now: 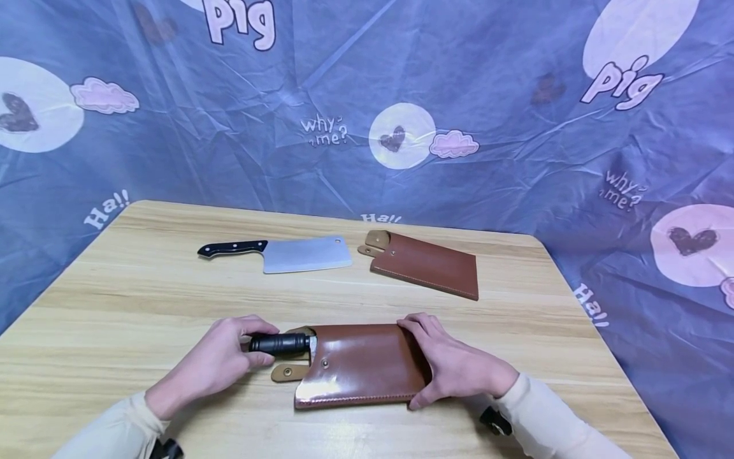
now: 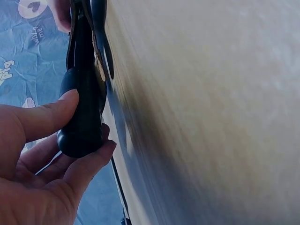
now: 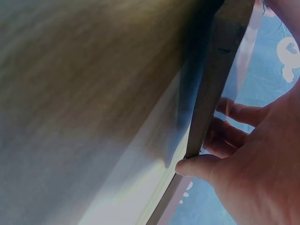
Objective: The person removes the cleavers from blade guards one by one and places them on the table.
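A glossy brown leather knife sheath (image 1: 367,370) lies at the front of the table, its open end to the left. From that end sticks a ridged black knife handle (image 1: 280,344) with a sliver of metal beside it; the blade is hidden inside. My left hand (image 1: 220,357) holds the handle's butt, and the left wrist view shows thumb and fingers (image 2: 70,101) around it. Across the sheath's right end my right hand (image 1: 459,366) grips both corners, thumb near and fingers far. A tan snap strap (image 1: 289,372) extends left from the sheath's mouth.
Farther back on the wooden table (image 1: 143,287) lies a cleaver (image 1: 309,254) with a black riveted handle pointing left. Right of it rests a second brown sheath (image 1: 430,264), its tan flap unfastened. A blue printed cloth (image 1: 344,76) hangs behind the table.
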`<action>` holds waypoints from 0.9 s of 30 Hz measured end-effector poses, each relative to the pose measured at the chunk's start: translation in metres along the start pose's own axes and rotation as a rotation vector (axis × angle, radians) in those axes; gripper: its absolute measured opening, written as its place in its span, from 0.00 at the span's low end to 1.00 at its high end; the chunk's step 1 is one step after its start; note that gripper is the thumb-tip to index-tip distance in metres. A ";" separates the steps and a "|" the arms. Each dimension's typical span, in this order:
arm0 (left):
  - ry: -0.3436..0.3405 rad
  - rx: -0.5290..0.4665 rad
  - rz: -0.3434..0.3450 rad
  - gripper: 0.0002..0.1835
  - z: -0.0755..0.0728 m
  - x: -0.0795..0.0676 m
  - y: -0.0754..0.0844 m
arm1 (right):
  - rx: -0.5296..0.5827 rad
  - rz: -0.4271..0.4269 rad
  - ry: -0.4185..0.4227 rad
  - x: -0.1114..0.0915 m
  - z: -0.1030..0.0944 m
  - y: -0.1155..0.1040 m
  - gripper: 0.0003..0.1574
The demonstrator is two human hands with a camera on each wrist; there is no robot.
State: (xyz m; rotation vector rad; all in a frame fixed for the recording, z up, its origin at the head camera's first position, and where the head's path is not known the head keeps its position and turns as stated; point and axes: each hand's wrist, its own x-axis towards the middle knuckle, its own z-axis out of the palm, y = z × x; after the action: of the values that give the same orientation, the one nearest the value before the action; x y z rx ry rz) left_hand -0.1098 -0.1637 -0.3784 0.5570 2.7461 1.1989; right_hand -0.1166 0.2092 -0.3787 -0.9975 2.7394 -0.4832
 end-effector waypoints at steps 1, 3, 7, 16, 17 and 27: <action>-0.001 0.003 0.000 0.19 0.000 0.000 0.000 | 0.000 0.001 0.000 0.000 0.000 0.000 0.74; -0.003 0.005 -0.008 0.19 0.000 0.001 0.000 | 0.004 0.004 -0.002 0.000 -0.001 0.000 0.74; -0.011 0.001 -0.042 0.19 -0.001 0.002 0.002 | 0.004 0.012 -0.003 0.000 -0.001 0.001 0.74; -0.009 0.006 -0.051 0.19 -0.002 0.004 0.004 | 0.016 0.012 0.005 0.000 -0.003 0.003 0.74; -0.009 0.007 -0.046 0.19 -0.002 0.004 0.003 | 0.018 0.013 0.005 0.000 -0.003 0.003 0.74; 0.001 0.033 -0.032 0.19 -0.002 0.004 0.001 | 0.021 0.019 0.006 -0.001 -0.003 0.004 0.73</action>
State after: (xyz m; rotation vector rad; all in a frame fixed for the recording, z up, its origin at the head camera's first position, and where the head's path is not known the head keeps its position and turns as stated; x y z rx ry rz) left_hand -0.1140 -0.1629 -0.3755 0.5144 2.7694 1.1490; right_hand -0.1190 0.2140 -0.3770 -0.9659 2.7405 -0.5118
